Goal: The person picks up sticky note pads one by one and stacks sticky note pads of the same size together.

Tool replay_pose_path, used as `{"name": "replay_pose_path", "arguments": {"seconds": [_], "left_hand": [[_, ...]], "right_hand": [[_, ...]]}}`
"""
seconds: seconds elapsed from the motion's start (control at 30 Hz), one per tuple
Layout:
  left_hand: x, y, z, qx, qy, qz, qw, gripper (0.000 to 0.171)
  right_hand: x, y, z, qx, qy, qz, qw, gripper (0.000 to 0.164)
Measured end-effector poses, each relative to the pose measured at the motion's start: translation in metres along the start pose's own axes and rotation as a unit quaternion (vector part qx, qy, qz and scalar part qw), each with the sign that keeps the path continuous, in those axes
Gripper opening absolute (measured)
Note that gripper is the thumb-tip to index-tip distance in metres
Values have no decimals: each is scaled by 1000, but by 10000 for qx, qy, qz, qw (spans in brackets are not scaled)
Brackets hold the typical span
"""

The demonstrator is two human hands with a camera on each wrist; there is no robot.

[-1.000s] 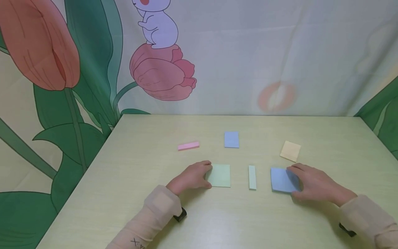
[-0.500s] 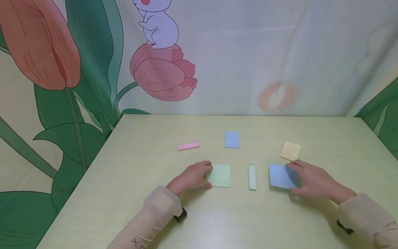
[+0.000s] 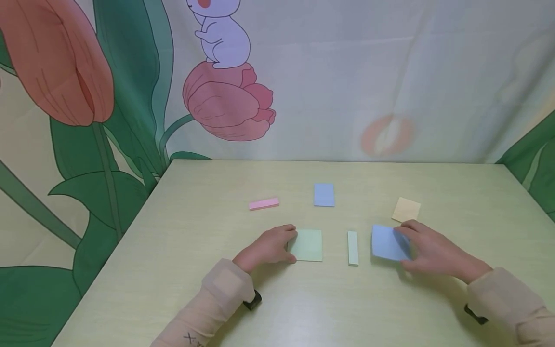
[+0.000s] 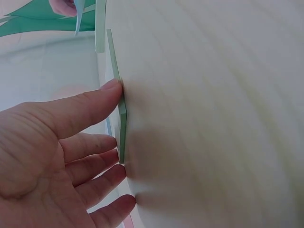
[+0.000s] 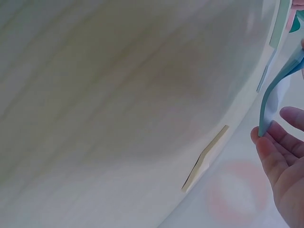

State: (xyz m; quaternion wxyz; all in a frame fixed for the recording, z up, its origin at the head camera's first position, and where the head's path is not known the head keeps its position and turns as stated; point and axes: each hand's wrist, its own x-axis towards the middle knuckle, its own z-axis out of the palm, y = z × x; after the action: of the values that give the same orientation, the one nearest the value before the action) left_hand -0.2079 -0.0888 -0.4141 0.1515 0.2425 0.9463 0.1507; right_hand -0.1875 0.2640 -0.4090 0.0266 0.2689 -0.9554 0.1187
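Note:
In the head view my left hand [image 3: 270, 246] holds a square pale-green sticky-note pad [image 3: 307, 245] by its left part, thumb at the near edge and fingers at the far one. The left wrist view shows this green pad [image 4: 122, 123] edge-on, flat on the table. My right hand [image 3: 438, 250] grips a blue sticky-note pad [image 3: 389, 242] by its right side, thumb near and fingers far. The blue pad is raised above the table with a shadow under it. It looks bowed in the right wrist view, where the pad [image 5: 270, 97] stands between the fingertips.
Between the hands lies a narrow pale-green pad [image 3: 353, 248]. Farther back are a pink strip pad [image 3: 264, 204], a smaller blue pad [image 3: 324, 194] and a yellow pad [image 3: 406, 209] close beyond the right fingers. A printed curtain [image 3: 329, 86] hangs behind the table [image 3: 195, 207].
The right hand has lifted the blue pad off the table and moved it a little left and away, toward the narrow green pad. The left hand stays on the square green pad.

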Motion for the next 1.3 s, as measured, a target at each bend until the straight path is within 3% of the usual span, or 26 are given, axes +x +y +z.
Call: {"name": "replay_pose_path", "arguments": {"seconds": [0.53,1.3], "left_hand": [[1,-2,1,0,-62,35,10000,61],[2,-4,2,-40,-106,19,9999,63]], "right_hand": [[12,-9,6,93,145,-243,9996,63],[26,-28,6,159,-1,-314,9994,65]]}}
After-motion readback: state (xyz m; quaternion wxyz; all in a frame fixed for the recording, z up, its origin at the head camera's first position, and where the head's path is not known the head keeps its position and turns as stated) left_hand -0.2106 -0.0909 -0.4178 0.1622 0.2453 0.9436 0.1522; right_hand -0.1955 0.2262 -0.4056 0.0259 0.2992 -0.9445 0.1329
